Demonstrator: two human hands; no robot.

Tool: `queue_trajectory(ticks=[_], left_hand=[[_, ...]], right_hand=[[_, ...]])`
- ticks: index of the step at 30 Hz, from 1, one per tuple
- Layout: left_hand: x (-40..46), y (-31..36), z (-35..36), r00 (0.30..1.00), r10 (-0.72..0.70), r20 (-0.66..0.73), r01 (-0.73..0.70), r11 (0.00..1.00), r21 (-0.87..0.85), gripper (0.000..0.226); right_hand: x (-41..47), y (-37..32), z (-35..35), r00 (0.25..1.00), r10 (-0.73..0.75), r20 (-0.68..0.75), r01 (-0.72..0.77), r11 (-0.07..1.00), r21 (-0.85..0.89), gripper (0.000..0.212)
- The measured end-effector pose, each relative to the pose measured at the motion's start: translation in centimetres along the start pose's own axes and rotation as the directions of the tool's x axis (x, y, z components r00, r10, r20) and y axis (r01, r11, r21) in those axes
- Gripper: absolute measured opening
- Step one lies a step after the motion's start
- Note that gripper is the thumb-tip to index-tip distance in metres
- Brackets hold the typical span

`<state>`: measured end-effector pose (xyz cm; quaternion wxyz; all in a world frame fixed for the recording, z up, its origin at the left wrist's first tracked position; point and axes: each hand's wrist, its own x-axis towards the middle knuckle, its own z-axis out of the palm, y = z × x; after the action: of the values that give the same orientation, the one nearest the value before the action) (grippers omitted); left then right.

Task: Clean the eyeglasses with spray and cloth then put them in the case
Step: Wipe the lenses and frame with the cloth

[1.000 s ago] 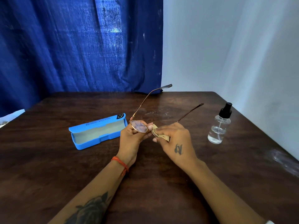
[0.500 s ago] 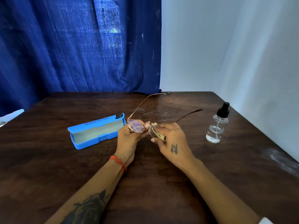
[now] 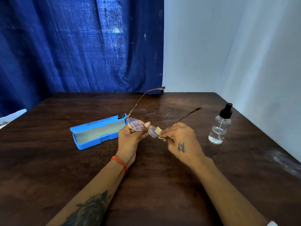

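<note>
Table [image 3: 48,160]: dark wood, damp smear near the far edge. Case [image 3: 97,132] lies open on it, left of my hands, blue shell, pale lining up. Spray [image 3: 219,126] stands upright to the right, well apart from the hands, clear bottle, black pump, little liquid in the bottom.

Glasses [image 3: 136,125]: held up over the table, between case and spray, both temples unfolded and pointing away from me. Thin gold-toned wire frame, rounded lenses with a bluish sheen.

Left hand [image 3: 128,141]: closed on the frame at the left lens, fingertips at rim and bridge. Right hand [image 3: 179,141]: pinched on the cloth [image 3: 157,131], which is pressed to the right lens. Cloth is small, tan, zigzag edge; most of it is hidden in my fingers.

Handling judgement: glasses light, wire frame likely bends easily, lenses slick when wet. Best held by rim or bridge, not by the long temples. Cloth soft and limp; needs a firm pinch. Wipe with light pressure only.
</note>
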<state>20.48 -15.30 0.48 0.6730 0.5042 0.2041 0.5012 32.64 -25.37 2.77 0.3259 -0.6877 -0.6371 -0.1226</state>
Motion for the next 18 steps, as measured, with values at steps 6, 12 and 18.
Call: queue_trajectory(ticks=[6, 12, 18], left_hand=[[0.1, -0.1, 0.0, 1.000, 0.001, 0.006, -0.001, 1.000, 0.006, 0.005], [0.1, -0.1, 0.2, 1.000, 0.001, 0.014, -0.002, 1.000, 0.010, 0.008], [0.1, 0.0, 0.1, 0.999, 0.031, 0.015, -0.032, 0.998, 0.052, 0.009]], right_hand=[[0.7, -0.4, -1.1, 0.927, 0.364, -0.089, -0.271, 0.816, 0.510, 0.021], [0.4, -0.8, -0.2, 0.953, 0.298, -0.061, -0.270, 0.921, 0.279, 0.022], [0.2, -1.4, 1.0, 0.995, 0.099, -0.008, -0.097, 0.987, 0.129, 0.033]])
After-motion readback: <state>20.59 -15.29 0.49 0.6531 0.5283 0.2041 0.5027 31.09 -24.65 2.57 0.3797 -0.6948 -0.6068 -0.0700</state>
